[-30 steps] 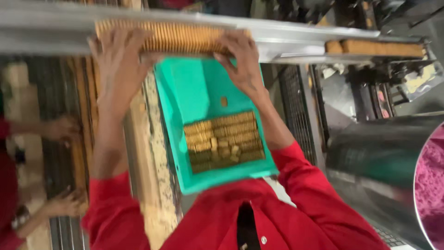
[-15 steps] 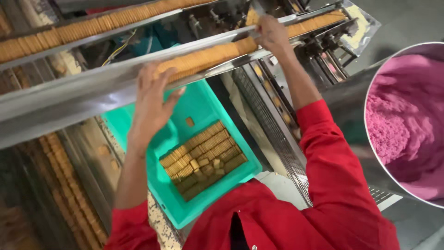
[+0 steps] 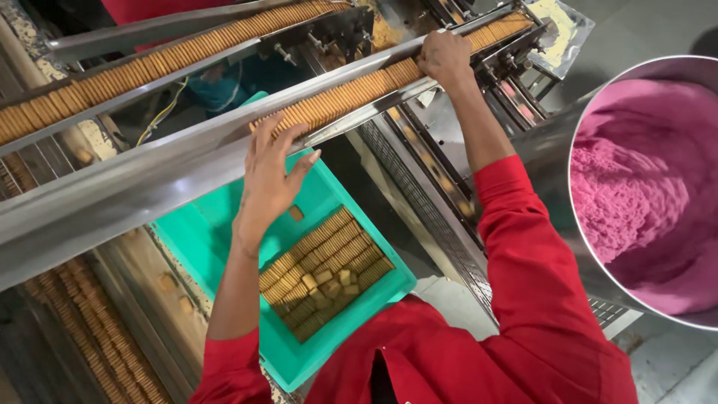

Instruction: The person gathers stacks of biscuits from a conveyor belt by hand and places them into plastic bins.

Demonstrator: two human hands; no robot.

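A long row of biscuits (image 3: 351,93) stands on edge in a slanted steel channel (image 3: 149,176). My left hand (image 3: 271,176) is spread flat, fingers apart, at the row's lower end, touching the biscuits and the channel's rim. My right hand (image 3: 446,58) rests with fingers curled on the row higher up, near the machine parts. Below my arms sits a green plastic crate (image 3: 202,232) with several rows of stacked biscuits (image 3: 325,273) in its near half. Both sleeves are red.
A second biscuit channel (image 3: 149,71) runs parallel further away. More biscuit rows (image 3: 82,329) move along a lower conveyor at the left. A big steel drum (image 3: 557,164) of pink powder (image 3: 643,194) stands at the right. Steel mesh (image 3: 426,202) lies between crate and drum.
The view has swung and closed in. My left hand dropped down the channel to the row's lower end; my right hand stays on the row further up.
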